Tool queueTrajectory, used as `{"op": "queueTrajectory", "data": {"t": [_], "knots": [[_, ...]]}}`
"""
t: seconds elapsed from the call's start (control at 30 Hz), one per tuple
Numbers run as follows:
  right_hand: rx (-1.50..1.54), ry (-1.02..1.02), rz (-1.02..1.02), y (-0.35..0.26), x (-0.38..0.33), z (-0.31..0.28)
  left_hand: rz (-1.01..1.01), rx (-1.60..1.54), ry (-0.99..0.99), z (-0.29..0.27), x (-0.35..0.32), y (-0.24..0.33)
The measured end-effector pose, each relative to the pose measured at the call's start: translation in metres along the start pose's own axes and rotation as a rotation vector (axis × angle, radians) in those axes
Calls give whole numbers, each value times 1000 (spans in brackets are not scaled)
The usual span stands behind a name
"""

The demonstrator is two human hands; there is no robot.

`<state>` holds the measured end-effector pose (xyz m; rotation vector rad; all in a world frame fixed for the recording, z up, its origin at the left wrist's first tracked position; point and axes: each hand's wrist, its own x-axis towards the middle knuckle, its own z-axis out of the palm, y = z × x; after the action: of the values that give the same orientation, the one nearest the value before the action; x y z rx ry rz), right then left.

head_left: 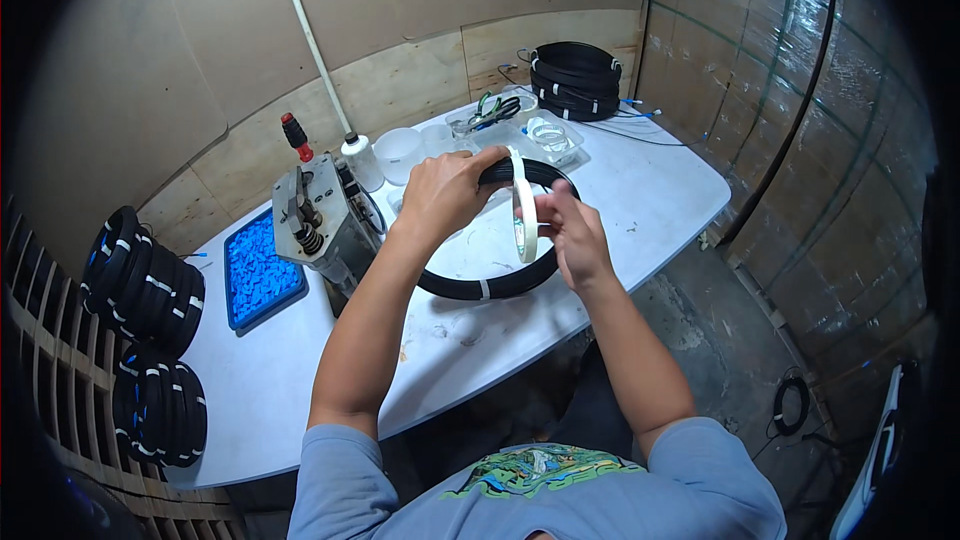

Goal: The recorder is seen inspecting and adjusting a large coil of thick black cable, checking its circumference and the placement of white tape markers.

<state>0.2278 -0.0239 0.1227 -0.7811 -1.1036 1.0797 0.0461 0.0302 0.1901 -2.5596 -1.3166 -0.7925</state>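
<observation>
Left hand [445, 190] grips black cable coil [490, 285] at its far rim, fingers wrapped round it, mid-tabletop [300, 380]. Right hand [572, 230] pinches white tape roll [524, 215]. One tie on near rim; far side apparently unfinished. Blue tray [262, 270] and press tool [315, 215] left; finished coils [575, 80] far.

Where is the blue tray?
In the head view, the flat blue plastic tray lies on the white table, left of the grey metal machine.
</observation>
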Motion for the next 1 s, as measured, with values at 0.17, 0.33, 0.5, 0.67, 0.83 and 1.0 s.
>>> {"op": "queueTrajectory", "data": {"t": [0.17,0.33,0.5,0.67,0.83,1.0], "knots": [[217,-55,289,-3,7,10,11,7,30,3,2,3],[169,-54,409,-13,6,8,16,7,27,2,2,3],[211,-26,362,-4,6,11,21,15,30,5,4,4],[191,-47,272,-4,7,9,-21,38,-24,3,8,9],[124,53,331,-10,16,17,-54,39,-59,0,10,11],[10,109,274,17,31,17,-23,38,-76,3,16,9]]}}
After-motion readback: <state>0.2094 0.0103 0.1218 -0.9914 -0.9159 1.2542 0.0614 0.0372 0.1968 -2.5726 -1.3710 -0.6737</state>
